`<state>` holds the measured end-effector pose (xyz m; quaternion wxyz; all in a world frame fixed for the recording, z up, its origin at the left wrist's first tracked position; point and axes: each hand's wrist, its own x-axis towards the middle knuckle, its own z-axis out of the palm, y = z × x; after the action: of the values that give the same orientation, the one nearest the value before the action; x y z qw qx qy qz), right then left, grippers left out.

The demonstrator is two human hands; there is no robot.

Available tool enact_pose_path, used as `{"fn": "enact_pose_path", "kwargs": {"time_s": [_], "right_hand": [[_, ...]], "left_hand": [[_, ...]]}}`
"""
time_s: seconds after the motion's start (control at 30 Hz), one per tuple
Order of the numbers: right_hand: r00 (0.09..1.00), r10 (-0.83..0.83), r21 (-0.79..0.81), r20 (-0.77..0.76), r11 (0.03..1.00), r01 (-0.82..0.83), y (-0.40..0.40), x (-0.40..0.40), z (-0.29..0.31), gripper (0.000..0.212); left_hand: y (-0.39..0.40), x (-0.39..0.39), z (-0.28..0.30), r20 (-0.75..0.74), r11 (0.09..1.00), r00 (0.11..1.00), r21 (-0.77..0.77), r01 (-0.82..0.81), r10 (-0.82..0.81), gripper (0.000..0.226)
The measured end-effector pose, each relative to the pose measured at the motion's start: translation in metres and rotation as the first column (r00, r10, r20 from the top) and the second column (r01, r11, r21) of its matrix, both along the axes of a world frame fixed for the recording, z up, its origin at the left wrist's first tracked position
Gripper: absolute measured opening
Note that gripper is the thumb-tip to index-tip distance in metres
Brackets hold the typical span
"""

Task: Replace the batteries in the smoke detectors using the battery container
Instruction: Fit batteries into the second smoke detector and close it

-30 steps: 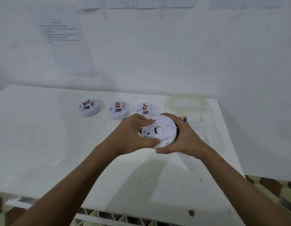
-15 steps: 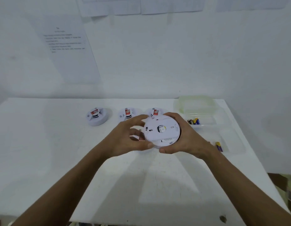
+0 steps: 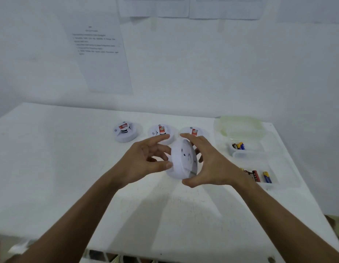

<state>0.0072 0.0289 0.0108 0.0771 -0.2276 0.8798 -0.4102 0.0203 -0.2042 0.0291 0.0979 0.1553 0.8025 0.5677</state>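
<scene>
Above the middle of the white table (image 3: 51, 168), a round white plastic smoke detector (image 3: 182, 160) was held on edge between both hands, its flat face turned toward the right and its rim toward the camera. The left hand (image 3: 145, 162) gripped it from the left, thumb pressed against the lower rim and fingers curled round the upper part and the hidden side. The right hand (image 3: 208, 164) held it from the right, with the thumb under the bottom edge and the fingers arched over the top and the far side. The detector was blurred, so the marks on its face could not be read.

Behind the hands, three more round white smoke detectors lay in a row on the table, each showing a red label: the left detector (image 3: 125, 131) stood apart, the middle detector (image 3: 161, 132) sat just behind the left hand's fingertips, and the right detector (image 3: 193, 131) was partly hidden by the right hand.

To the right, a clear plastic battery container (image 3: 278, 158) with several compartments rested near the table's right edge. A far compartment held a small cluster of batteries (image 3: 238, 146), and a near compartment held more batteries (image 3: 259, 176) lying side by side. A pale green translucent lid (image 3: 238, 125) lay against the container's far end.

A printed paper sheet (image 3: 102, 54) hung on the white wall (image 3: 221, 73) behind the table.
</scene>
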Motion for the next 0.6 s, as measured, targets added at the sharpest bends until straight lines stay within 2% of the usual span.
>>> {"fn": "enact_pose_path", "kwargs": {"time_s": [0.07, 0.13, 0.27, 0.37, 0.43, 0.6], "right_hand": [[1.0, 0.025, -0.024, 0.01, 0.999, -0.024, -0.006, -0.001, -0.001, 0.1], [0.994, 0.037, -0.131, 0.105, 0.991, -0.024, -0.011, -0.001, -0.001, 0.094], [0.973, 0.093, -0.306, 0.211, 0.952, -0.024, -0.015, -0.003, 0.001, 0.094], [0.966, 0.115, -0.37, 0.232, 0.929, -0.022, -0.02, -0.002, 0.0, 0.094], [0.964, 0.137, -0.39, 0.229, 0.92, -0.038, -0.023, -0.001, 0.0, 0.093], [0.987, 0.105, -0.302, 0.124, 0.951, -0.064, -0.023, -0.001, -0.003, 0.096]], "left_hand": [[-0.004, 0.002, 0.0, -0.013, 0.999, 0.999, 0.025, -0.032, 0.033, 0.061], [-0.009, 0.005, -0.001, -0.036, 0.997, 0.998, -0.037, -0.062, 0.06, 0.057], [-0.017, 0.008, -0.003, 0.01, 0.988, 1.0, -0.154, 0.013, -0.011, 0.086], [-0.016, 0.011, -0.001, 0.028, 0.99, 0.996, -0.113, 0.085, -0.082, 0.097], [-0.016, 0.013, 0.002, -0.011, 0.995, 0.997, -0.076, 0.072, -0.073, 0.09], [-0.025, 0.012, -0.002, -0.116, 0.982, 0.992, -0.187, 0.02, -0.042, 0.086]]}}
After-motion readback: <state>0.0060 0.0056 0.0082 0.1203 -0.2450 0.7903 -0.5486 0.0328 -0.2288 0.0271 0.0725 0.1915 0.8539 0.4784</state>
